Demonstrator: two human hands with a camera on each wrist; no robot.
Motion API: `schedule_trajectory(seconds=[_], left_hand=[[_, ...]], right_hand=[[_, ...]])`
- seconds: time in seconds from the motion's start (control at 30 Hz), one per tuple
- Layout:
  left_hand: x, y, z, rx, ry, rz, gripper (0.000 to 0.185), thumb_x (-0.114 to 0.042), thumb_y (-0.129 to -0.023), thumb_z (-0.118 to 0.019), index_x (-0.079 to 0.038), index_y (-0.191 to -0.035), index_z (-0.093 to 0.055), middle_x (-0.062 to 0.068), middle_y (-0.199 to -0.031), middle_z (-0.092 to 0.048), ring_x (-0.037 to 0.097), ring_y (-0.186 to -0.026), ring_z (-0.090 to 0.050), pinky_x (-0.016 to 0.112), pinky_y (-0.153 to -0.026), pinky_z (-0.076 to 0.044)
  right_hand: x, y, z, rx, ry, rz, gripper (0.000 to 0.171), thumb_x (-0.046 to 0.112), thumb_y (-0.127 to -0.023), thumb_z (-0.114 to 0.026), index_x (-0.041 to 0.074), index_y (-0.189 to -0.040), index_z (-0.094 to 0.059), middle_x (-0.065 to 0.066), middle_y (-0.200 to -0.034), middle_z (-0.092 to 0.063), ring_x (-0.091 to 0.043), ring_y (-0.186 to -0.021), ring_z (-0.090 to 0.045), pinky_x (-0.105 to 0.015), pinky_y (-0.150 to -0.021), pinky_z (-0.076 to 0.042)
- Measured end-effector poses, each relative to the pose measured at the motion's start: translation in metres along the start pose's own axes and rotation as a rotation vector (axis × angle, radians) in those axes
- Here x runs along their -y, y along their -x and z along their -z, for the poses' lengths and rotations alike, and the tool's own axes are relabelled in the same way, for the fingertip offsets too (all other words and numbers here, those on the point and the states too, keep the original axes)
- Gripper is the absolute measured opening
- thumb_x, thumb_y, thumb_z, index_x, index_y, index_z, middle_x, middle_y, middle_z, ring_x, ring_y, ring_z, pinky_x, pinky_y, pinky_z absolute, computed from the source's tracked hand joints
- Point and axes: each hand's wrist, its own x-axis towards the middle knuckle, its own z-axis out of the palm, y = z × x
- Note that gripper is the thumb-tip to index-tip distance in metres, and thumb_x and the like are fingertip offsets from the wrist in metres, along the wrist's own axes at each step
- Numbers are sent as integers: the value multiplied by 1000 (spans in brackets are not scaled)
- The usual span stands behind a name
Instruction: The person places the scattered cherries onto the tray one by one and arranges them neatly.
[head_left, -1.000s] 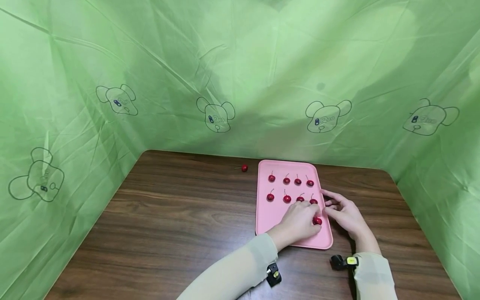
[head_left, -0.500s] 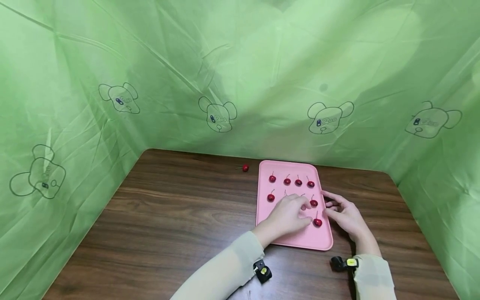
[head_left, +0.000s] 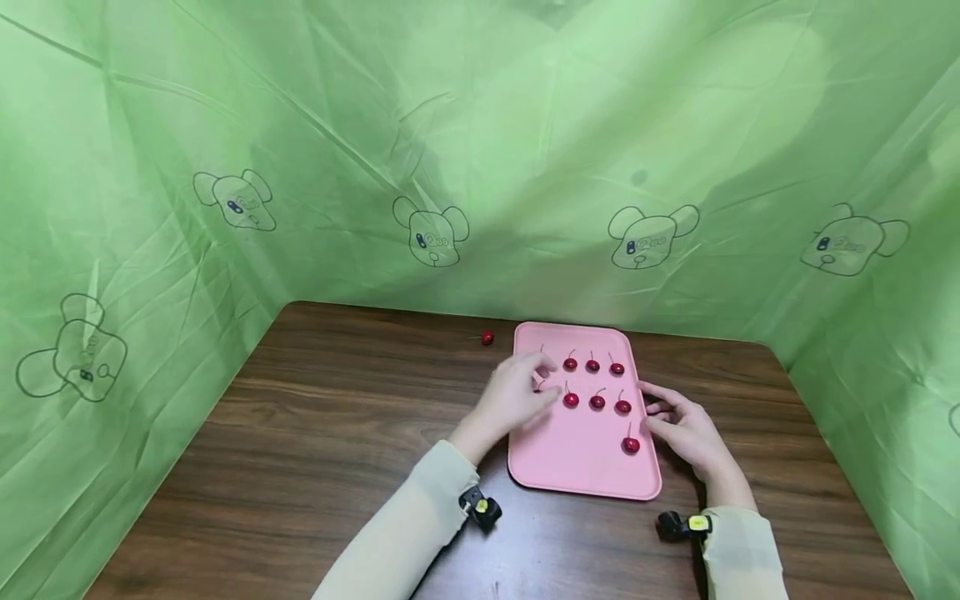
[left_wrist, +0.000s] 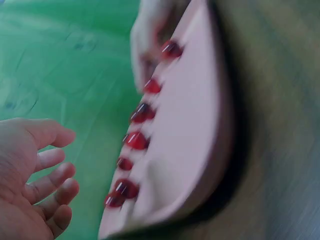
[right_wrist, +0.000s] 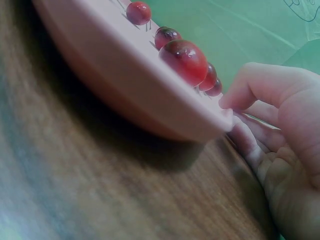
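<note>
A pink tray lies on the wooden table, bearing several red cherries with thin stems. They form a back row and a middle row, while a single cherry sits at the front right. My left hand hovers over the tray's left side, fingers loosely bent and holding nothing, as the left wrist view also shows. It partly hides the leftmost cherries. My right hand holds the tray's right edge; in the right wrist view its fingertips meet the rim.
One more cherry lies on the table behind and left of the tray, its stem pointing left. Green cloth walls with bear-head drawings enclose the back and sides of the table.
My left hand has let go of the front-right cherry and moved left across the tray, uncovering the middle-row cherries. My right hand stays at the tray's edge.
</note>
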Motion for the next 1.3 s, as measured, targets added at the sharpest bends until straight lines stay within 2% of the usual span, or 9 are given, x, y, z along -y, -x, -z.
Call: schedule_trajectory(seconds=[0.13, 0.27, 0.4, 0.53, 0.73, 0.93, 1.3], left_hand=[[24, -4, 26, -109, 16, 48, 30, -20, -94, -85, -10, -120, -75, 4, -109, -74, 20, -93, -69, 36, -87, -56], [49, -8, 44, -223, 18, 78, 30, -18, -92, -84, -7, -118, -74, 7, -105, -75, 27, -90, -72, 41, -86, -58], [70, -12, 52, -250, 15, 126, 35, -19, -91, -83, -6, -123, -73, 10, -107, -77, 28, -88, -73, 44, -85, -58], [86, -18, 52, -243, -22, 174, 37, -20, -91, -83, -7, -124, -73, 9, -107, -78, 24, -87, -72, 44, -84, -58], [98, -26, 46, -241, -74, 222, 39, -21, -92, -84, -6, -125, -72, 9, -104, -74, 29, -97, -70, 49, -89, -56], [102, -33, 39, -220, -102, 286, 41, -21, -94, -84, -4, -128, -69, 13, -105, -71, 31, -99, -68, 50, -90, -56], [105, -33, 28, -237, -114, 312, 38, -21, -93, -85, -5, -125, -73, 11, -102, -72, 30, -98, -69, 49, -90, -57]], right_hand=[[1, 0, -1, 0, -1, -5, 65, 4, -95, -79, 6, -157, -58, -23, -122, -69, -10, -97, -67, -19, -81, -57], [1, -1, 0, -2, 0, -6, 65, 5, -96, -80, 7, -157, -58, -22, -123, -69, -9, -97, -66, -19, -80, -56], [0, -1, 1, -2, 4, -4, 65, 5, -96, -80, 7, -157, -58, -22, -123, -69, -10, -97, -66, -20, -80, -56], [0, -2, 1, -1, 4, -4, 66, 6, -96, -80, 8, -158, -58, -22, -124, -69, -11, -98, -66, -20, -80, -57], [1, -3, 1, 5, 2, 2, 66, 6, -96, -81, 8, -158, -58, -22, -126, -70, -10, -98, -66, -21, -80, -57], [2, -2, 2, 2, -3, 7, 65, 6, -96, -80, 8, -157, -58, -23, -129, -69, -12, -100, -66, -20, -81, -56], [-2, 1, 0, 3, 5, -11, 65, 8, -97, -81, 8, -157, -58, -21, -123, -70, -14, -98, -67, -21, -80, -56]])
